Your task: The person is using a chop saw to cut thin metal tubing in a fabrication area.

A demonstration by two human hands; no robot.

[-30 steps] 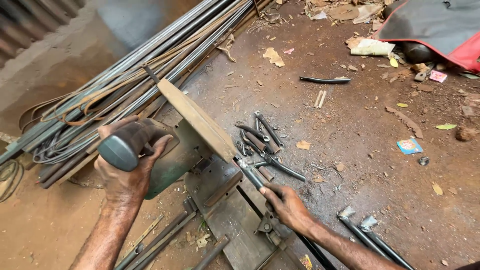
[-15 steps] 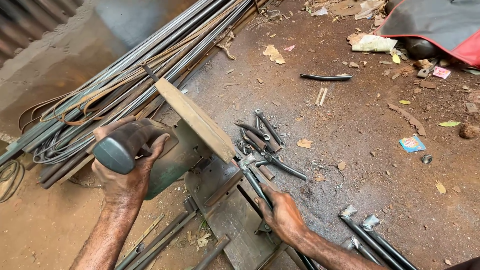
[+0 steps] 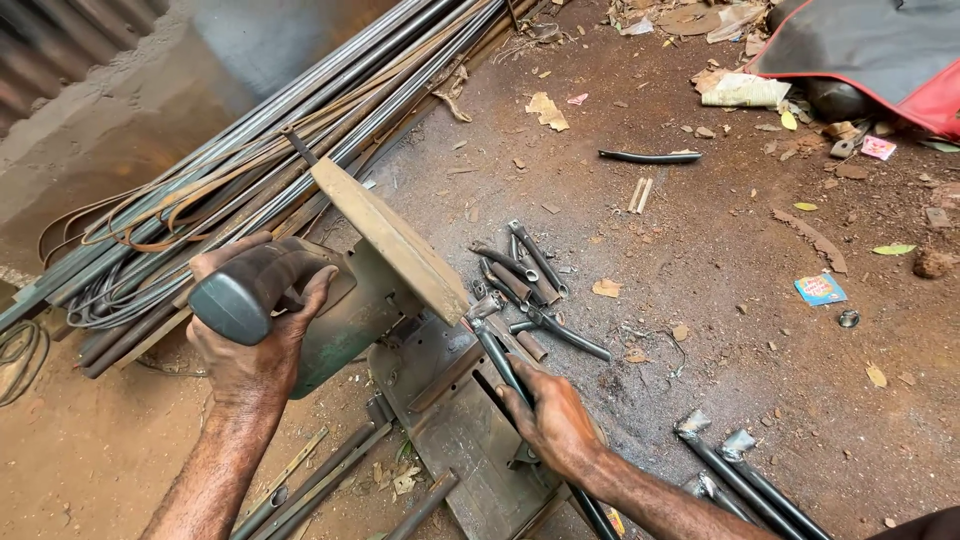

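My left hand (image 3: 255, 345) grips the grey-green handle (image 3: 240, 295) of a chop saw (image 3: 350, 310), whose tan cutting disc (image 3: 390, 240) slants down toward the saw's base (image 3: 450, 410). My right hand (image 3: 550, 420) is closed on a dark metal pipe (image 3: 495, 350) that lies across the base, its flattened end close to the disc's lower edge. Just beyond the saw, several short cut pipe pieces (image 3: 520, 275) lie in a heap on the ground.
A long bundle of steel rods and pipes (image 3: 300, 130) runs diagonally at the left. Flattened-end pipes (image 3: 740, 470) lie at lower right. A black curved piece (image 3: 650, 156), paper scraps and a red-and-black cover (image 3: 870, 50) lie farther off on the dirt floor.
My right hand has slid back along the pipe toward me. The pipe's end now sits under the disc. The left hand keeps its grip on the handle.
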